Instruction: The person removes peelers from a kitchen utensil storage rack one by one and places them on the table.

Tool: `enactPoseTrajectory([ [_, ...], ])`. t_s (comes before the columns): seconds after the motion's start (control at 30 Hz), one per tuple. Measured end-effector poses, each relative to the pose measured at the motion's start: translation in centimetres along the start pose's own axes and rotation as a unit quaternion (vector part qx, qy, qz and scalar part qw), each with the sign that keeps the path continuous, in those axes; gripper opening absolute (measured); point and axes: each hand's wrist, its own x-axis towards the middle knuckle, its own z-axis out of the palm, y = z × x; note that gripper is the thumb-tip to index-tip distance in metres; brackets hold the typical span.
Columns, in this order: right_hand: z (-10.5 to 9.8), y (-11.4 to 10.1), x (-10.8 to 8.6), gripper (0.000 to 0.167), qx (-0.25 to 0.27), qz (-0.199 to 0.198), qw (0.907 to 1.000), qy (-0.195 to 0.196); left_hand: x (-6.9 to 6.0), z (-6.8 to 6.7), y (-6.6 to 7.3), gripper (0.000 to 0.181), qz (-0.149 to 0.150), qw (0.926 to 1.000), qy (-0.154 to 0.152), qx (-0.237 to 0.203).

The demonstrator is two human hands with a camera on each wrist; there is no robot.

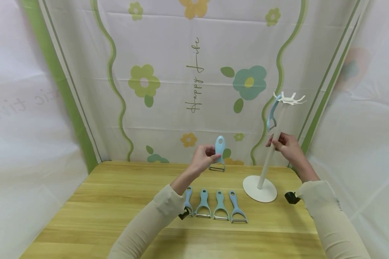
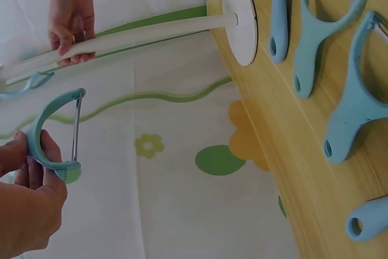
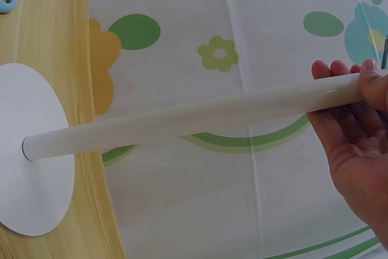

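Note:
My left hand pinches a light blue Y-shaped peeler in the air, its handle with the hole pointing up and its blade low. In the left wrist view the held peeler's curved head and metal blade show beside the thumb and fingers. To the right, my right hand grips the pole of a white stand below its top. The stand leans slightly right in the head view. Another blue peeler hangs from a hook on the left of the stand's crown of white hooks.
On the wooden table several blue and greenish peelers lie in a row, handles away from me; my left sleeve partly covers the leftmost. The stand's round white base rests right of them. A flowered curtain hangs behind the table.

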Motion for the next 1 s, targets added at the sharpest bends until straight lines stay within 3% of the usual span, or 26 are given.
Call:
enactPoseTrajectory([
  [0.63,0.1,0.1,0.1,0.024,-0.007,0.012,0.9999,0.003,-2.0,-2.8,-2.9,0.012,-0.025,0.9991,0.031,0.012],
  [1.0,0.0,-0.4,-0.1,0.026,0.011,0.008,0.9999,-0.004,-3.1,-4.1,-4.8,0.012,-0.061,0.9970,0.047,-0.002],
])
